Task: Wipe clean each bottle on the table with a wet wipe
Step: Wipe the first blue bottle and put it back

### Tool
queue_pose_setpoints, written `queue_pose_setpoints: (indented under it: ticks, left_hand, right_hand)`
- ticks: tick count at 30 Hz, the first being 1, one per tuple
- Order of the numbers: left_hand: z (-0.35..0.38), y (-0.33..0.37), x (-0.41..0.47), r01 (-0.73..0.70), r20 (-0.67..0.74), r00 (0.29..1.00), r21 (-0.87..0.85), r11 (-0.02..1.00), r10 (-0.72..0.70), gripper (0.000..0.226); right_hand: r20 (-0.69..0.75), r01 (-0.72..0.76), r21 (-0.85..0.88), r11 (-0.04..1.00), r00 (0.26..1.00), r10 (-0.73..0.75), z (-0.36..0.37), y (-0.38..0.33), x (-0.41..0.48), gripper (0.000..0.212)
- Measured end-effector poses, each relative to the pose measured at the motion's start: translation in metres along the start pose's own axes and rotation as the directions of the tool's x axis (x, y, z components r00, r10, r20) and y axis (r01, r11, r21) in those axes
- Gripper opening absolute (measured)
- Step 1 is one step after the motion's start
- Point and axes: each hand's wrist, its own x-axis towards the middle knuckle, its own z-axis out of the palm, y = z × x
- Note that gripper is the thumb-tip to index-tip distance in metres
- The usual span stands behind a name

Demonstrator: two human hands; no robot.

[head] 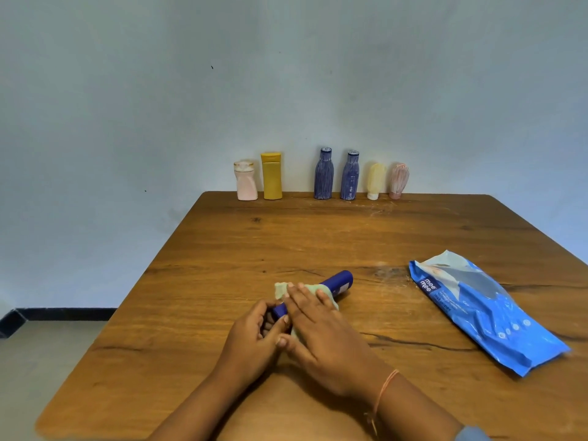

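Note:
A dark blue bottle [339, 281] lies on its side on the wooden table [222, 249], its base pointing away to the right. My left hand [254, 338] grips the bottle's near end with curled fingers. My right hand [321, 329] lies over the bottle's middle with straight fingers, pressing a pale green wet wipe [281, 289] against it. The wipe sticks out past my fingertips. Most of the bottle's middle is hidden under my right hand.
Several bottles stand in a row along the far edge by the wall: a pink one [245, 180], a yellow one [271, 175], two streaked blue ones [324, 173] [350, 175], a cream one [375, 181] and a pinkish one [399, 180]. A blue wet-wipe pack [477, 307] lies at the right.

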Motion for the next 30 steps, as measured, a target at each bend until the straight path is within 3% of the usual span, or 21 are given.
queue_pose_setpoints:
  ticks: [4,11,16,22,25,30]
  left_hand:
    - [0.001,0.0,0.002,0.035,0.004,0.999,-0.05,0.998,-0.035,0.006]
    - [-0.001,0.001,0.003,0.047,-0.034,0.998,-0.057,0.997,-0.049,0.016]
    - [0.0,0.006,0.0,0.024,-0.038,0.999,-0.024,0.999,-0.025,0.032]
    - [-0.002,0.003,0.001,0.037,-0.067,0.997,-0.125,0.991,-0.046,0.032]
    - [0.0,-0.003,0.004,0.053,-0.099,0.993,-0.153,0.987,-0.069,0.033]
    - [0.002,-0.006,0.008,0.068,-0.105,0.991,-0.159,0.985,-0.085,0.032]
  right_hand:
    - [-0.093,-0.119,0.049,0.992,0.988,0.123,-0.009,0.029,0.003,0.103]
    - [-0.105,-0.185,0.014,0.983,0.977,0.186,-0.003,0.027,0.007,0.086]
    - [-0.115,-0.194,0.0,0.981,0.975,0.192,0.002,0.013,0.007,0.09]
    - [-0.07,0.045,-0.02,0.999,0.996,-0.046,0.013,-0.015,0.008,0.091]
    - [-0.055,0.053,-0.041,0.998,0.997,-0.056,0.016,-0.007,0.004,0.088]
    - [-0.076,-0.204,-0.009,0.979,0.976,0.203,0.008,0.04,0.0,0.109]
